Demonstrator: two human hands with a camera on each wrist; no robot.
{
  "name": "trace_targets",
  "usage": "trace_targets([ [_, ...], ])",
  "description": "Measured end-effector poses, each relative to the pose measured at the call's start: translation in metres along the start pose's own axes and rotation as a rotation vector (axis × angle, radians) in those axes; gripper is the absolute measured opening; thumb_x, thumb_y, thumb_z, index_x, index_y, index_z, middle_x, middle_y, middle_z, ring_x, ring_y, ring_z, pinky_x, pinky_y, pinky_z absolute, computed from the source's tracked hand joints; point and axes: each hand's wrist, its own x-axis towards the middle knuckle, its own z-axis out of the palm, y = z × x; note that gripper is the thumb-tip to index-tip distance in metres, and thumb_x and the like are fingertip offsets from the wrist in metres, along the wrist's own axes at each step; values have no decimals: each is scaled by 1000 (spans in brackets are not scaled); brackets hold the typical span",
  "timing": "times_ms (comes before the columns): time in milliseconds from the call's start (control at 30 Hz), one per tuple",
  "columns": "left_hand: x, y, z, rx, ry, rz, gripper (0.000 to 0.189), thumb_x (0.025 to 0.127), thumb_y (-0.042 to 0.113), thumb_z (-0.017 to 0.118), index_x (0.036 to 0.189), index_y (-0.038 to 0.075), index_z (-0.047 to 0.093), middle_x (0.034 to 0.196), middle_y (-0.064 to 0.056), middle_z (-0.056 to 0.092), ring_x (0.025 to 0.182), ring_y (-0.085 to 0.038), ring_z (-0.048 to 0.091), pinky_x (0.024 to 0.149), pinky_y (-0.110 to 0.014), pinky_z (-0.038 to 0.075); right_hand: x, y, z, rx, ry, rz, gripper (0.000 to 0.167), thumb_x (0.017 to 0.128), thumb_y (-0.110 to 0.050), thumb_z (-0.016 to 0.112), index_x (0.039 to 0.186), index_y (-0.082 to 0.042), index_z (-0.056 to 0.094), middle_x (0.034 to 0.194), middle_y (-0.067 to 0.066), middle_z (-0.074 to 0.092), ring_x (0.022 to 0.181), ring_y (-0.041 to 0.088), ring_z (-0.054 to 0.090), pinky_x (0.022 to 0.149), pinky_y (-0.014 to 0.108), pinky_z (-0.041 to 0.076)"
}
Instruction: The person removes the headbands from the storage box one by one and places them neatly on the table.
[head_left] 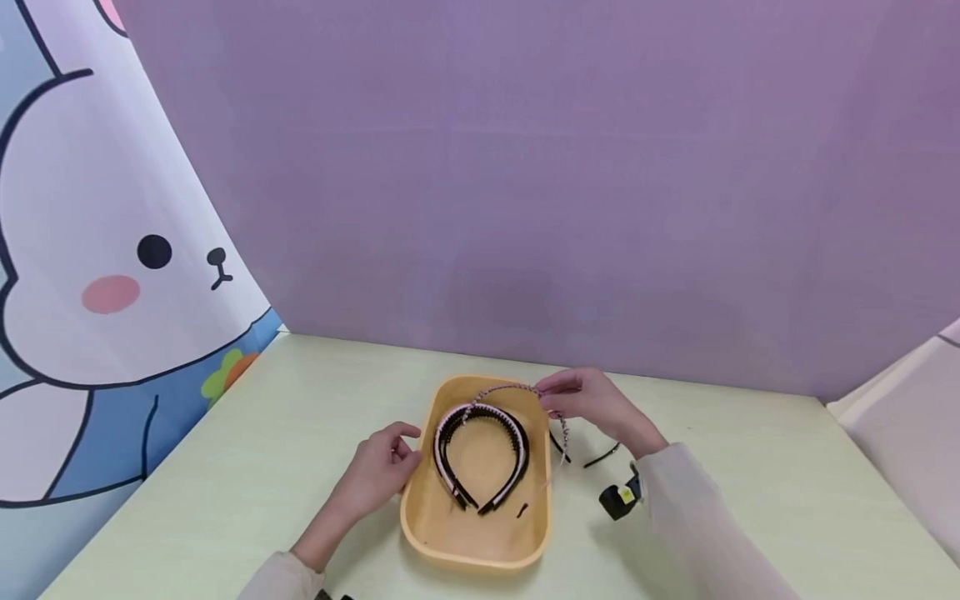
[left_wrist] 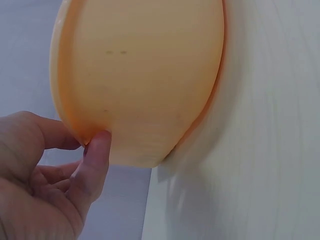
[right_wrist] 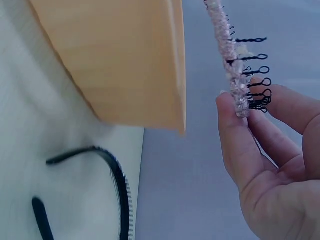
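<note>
A yellow-orange plastic basket (head_left: 480, 537) stands on the table. My left hand (head_left: 378, 467) pinches its left rim, thumb on the outer wall (left_wrist: 145, 75) in the left wrist view. Above the basket's right rim, my right hand (head_left: 592, 400) holds a pink beaded headband (head_left: 565, 433) between thumb and fingers. Several small black wire loops (right_wrist: 262, 70) stick out along this headband in the right wrist view. Inside the basket lie several nested headbands (head_left: 522, 442), black ones and a pale pink one, with their open ends toward me.
A black toothed headband (right_wrist: 121, 185) lies on the table just right of the basket, partly behind my right hand in the head view. A small black piece (head_left: 522, 510) is at the basket's lower right. A purple backdrop (head_left: 525, 208) rises behind the table (head_left: 330, 383).
</note>
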Motion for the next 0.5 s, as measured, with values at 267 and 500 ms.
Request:
trace_targets([
  [267, -1, -1, 1, 7, 5, 5, 31, 88, 1, 59, 117, -9, 57, 78, -10, 60, 55, -14, 59, 48, -23, 50, -18, 3, -20, -31, 24, 28, 38, 89, -13, 65, 121, 7, 60, 108, 17, 67, 90, 21, 67, 80, 35, 56],
  [500, 0, -2, 3, 50, 49, -19, 32, 87, 1, 62, 118, -4, 60, 93, -9, 64, 79, -15, 62, 59, -24, 52, -32, 10, -34, -1, 38, 49, 41, 89, -10, 65, 123, 12, 56, 99, 5, 69, 82, 8, 66, 78, 28, 56],
])
